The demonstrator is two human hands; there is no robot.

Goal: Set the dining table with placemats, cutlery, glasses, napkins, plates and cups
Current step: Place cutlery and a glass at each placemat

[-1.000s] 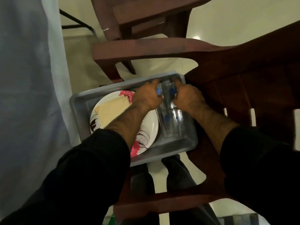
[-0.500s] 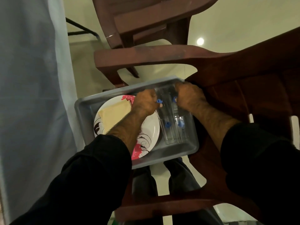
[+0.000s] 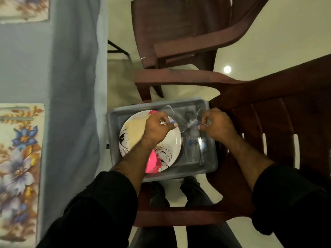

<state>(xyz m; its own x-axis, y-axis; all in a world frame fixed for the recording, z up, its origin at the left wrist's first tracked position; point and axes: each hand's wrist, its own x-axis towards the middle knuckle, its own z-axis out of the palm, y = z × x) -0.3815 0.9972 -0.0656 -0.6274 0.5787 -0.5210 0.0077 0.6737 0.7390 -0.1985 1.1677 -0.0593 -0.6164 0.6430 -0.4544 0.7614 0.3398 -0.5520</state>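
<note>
A grey plastic tub (image 3: 197,102) sits on a brown plastic chair. In it lies a white plate (image 3: 172,145) with red and black floral print, a beige napkin (image 3: 136,127) on top and a pink cup (image 3: 151,161) at its near edge. My left hand (image 3: 158,127) grips a clear glass (image 3: 176,120) lifted over the tub. My right hand (image 3: 217,125) grips a second clear glass (image 3: 199,114) beside it. Two more clear glasses (image 3: 197,149) with blue marks lie in the tub's right part.
A table with a blue-grey cloth (image 3: 71,86) runs along the left, with a floral placemat (image 3: 19,158) and cutlery (image 3: 16,119) on it, and a second placemat (image 3: 23,8) at the far end. Another brown chair (image 3: 188,33) stands behind the tub.
Both hands have risen from the tub's bottom, each lifting a clear glass and pulling the two apart. The view has tilted to show the table and placemats.
</note>
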